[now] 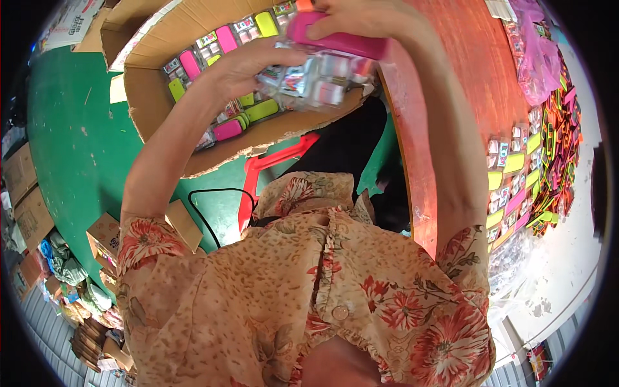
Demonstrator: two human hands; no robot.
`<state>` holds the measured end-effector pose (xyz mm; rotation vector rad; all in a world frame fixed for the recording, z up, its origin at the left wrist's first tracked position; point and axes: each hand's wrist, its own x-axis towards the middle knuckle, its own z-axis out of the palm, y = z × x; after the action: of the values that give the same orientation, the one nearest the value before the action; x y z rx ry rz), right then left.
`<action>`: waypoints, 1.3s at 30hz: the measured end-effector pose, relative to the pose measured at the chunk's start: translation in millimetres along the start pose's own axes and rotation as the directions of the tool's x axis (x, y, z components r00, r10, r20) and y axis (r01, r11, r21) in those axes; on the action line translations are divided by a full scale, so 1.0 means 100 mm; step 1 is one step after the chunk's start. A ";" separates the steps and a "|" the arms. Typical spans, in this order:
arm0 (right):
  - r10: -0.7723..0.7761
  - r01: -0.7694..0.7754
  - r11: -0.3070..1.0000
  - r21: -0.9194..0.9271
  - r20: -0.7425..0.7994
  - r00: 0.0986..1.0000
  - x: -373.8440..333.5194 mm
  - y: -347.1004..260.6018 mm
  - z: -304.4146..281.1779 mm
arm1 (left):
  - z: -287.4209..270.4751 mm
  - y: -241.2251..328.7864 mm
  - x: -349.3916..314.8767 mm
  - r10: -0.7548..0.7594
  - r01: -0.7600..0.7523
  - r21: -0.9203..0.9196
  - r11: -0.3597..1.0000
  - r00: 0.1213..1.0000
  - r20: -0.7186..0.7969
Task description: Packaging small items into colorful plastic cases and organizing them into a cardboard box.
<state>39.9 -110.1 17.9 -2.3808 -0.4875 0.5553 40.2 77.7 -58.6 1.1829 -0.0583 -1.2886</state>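
My left hand (pixel 248 68) is closed on a bundle of clear plastic packs (pixel 303 80) with small printed cards and white items inside, smeared a little by motion. At the bundle's far side my right hand (pixel 351 19) grips a long magenta case (pixel 342 42), which lies against the packs. Both hands are over an open cardboard box (pixel 151 97). Inside the box stand rows of similar packs with pink and lime-green cases (pixel 225 39). My hands and the bundle hide part of the box's contents.
To the right runs a reddish wooden table (pixel 461 58) bearing more packs (pixel 514 161), a heap of colourful pieces (pixel 561 148) and a pink plastic bag (pixel 538 64). A red metal frame (pixel 280 155) is below the box. Cardboard cartons (pixel 32 203) stand on the green floor at left.
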 end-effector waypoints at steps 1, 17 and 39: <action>-0.012 0.012 1.000 -0.027 0.004 1.000 0.08 -0.01 0.06 | -0.06 -0.06 -0.01 0.036 -0.036 -0.007 0.999 0.999 -0.027; -0.150 0.129 0.988 -0.083 -0.364 0.919 -0.58 -0.01 0.57 | -0.76 -1.44 0.42 -0.153 0.060 -0.234 0.970 0.902 -0.403; 0.299 -0.274 0.953 0.127 -0.265 0.917 -1.77 0.08 0.71 | -0.78 -1.77 0.74 -0.176 -0.006 -0.479 0.878 0.926 -0.334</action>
<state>-143.3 -163.4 8.9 -2.4089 0.0158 0.3440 -8.6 103.6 -258.5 0.9836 0.5678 -1.0522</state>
